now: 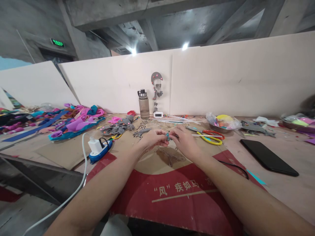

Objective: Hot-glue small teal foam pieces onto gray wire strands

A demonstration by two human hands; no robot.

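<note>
The left hand (155,139) and the right hand (183,141) meet above the middle of the cardboard sheet (172,200), knuckles up and fingertips almost together. Between them sits a small teal piece (167,136), too small to make out in detail. It lies at the tips of the left thumb and forefinger, which are narrowed to a pinch around it. The right fingertips are drawn in at its other side, against it or just beside it; whether they grip the piece, I cannot tell.

Directly below the hands, a loose tangle of thin brown cord (171,156) lies on the bare tan part of the cardboard, nearer the right hand's side. Beyond the right hand, to its right, yellow-handled scissors (212,140) and red-handled scissors (216,133) lie close together. Farther right is a black smartphone (268,158), well apart from the hand. On the left, a blue power strip (100,152) with a white plug-in charger (94,145) stands near the left forearm, and grey felt pieces (118,127) are heaped beyond the left hand.
</note>
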